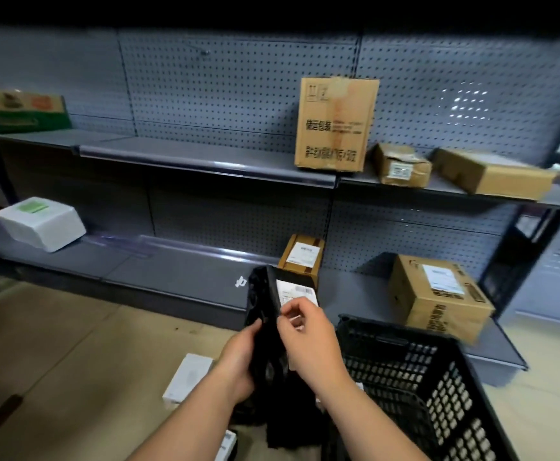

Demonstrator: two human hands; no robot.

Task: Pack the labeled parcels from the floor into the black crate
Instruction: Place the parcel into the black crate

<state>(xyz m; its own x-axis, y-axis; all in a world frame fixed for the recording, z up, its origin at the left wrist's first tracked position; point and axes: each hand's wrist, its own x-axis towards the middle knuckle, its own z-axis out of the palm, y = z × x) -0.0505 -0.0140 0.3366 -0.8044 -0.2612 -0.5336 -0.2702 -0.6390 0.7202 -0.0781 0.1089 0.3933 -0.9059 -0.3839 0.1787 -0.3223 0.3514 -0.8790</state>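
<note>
Grey pegboard shelving (205,168) stands behind the black crate (438,377), contents indiscernible. Just left of the crate, left hand (238,357) grips the black labeled parcel (268,327) upright; right hand (312,341) pinches its label (293,291).

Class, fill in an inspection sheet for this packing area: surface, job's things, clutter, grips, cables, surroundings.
Surface: tan floor.
Job's things: black parcel with a white label, held up; black crate on the floor at right; white parcel on the floor.
Clutter: cardboard boxes and a white package on the shelves.
Grips: left hand holds the black parcel's side; right hand pinches it by the label.
Cables: nothing seen.
Surroundings: grey shelves, pegboard backing.
</note>
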